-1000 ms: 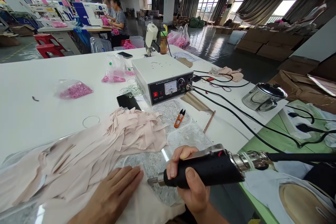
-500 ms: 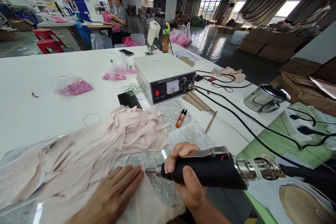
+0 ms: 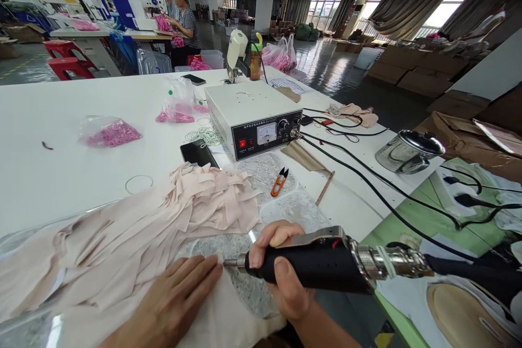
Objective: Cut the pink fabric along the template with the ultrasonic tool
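Observation:
My right hand (image 3: 285,272) is wrapped round a black handheld ultrasonic welder (image 3: 314,266), its metal tip pointing left. That tip reaches the edge of the pale pink fabric (image 3: 220,310), right by my left fingertips. My left hand (image 3: 183,288) lies flat on this fabric with fingers stretched out, pressing it down. Beyond it spreads a heap of pale pink fabric strips (image 3: 212,201), on a grey speckled sheet (image 3: 248,277). A thick cable runs from the welder's back end toward the right.
A white control box (image 3: 253,119) stands ahead, cables trailing right. Near it lie orange thread snips (image 3: 279,182), a dark phone (image 3: 198,153) and bags of pink pieces (image 3: 112,133). A lidded metal mug (image 3: 409,151) stands right. Another person (image 3: 185,24) sits at a sewing machine (image 3: 136,9).
The view has shifted slightly. The welder's tip has come a little closer to the fabric edge at my left fingertips; both hands otherwise keep their hold.

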Motion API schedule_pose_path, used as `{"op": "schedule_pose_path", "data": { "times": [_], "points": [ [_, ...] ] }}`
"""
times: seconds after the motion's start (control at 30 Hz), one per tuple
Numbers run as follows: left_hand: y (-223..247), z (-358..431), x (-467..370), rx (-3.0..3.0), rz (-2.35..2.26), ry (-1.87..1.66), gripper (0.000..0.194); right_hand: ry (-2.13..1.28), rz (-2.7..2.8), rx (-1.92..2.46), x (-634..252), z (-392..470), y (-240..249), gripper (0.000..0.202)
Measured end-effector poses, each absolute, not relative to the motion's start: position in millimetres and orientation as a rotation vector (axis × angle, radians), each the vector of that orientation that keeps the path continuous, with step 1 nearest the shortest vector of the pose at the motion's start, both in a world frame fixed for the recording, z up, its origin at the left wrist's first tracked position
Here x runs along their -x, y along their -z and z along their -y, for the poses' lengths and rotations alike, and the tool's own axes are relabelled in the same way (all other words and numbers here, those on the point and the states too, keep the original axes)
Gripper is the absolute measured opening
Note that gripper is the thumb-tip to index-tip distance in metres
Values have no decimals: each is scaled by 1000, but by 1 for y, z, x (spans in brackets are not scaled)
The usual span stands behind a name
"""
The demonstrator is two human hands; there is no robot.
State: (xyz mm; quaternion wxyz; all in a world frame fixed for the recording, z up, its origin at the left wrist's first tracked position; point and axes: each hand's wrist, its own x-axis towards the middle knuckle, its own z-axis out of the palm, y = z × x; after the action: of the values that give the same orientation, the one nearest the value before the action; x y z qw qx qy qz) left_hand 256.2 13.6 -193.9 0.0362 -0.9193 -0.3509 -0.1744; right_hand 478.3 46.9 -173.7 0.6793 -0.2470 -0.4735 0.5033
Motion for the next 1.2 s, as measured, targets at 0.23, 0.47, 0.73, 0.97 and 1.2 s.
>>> {"op": "schedule_pose_path", "data": {
  "times": [0.23, 0.47, 0.73, 0.97, 1.2],
  "points": [
    [183, -12, -264, 2827, 1109, 594, 27, -1120, 934, 516, -486, -47, 162, 15],
    [185, -11, -267, 2811, 1124, 626, 28, -1139, 910, 491, -488, -44, 160, 15],
    [186, -9, -266, 2795, 1131, 582, 28, -1188, 962, 487, -485, -40, 166, 16],
    [184, -9, -266, 2803, 1136, 528, 26, -1194, 1020, 472, -483, -40, 172, 13],
    [180, -18, -262, 2784, 1133, 524, 26, -1194, 902, 473, -494, -38, 154, 16]
  ]
}}
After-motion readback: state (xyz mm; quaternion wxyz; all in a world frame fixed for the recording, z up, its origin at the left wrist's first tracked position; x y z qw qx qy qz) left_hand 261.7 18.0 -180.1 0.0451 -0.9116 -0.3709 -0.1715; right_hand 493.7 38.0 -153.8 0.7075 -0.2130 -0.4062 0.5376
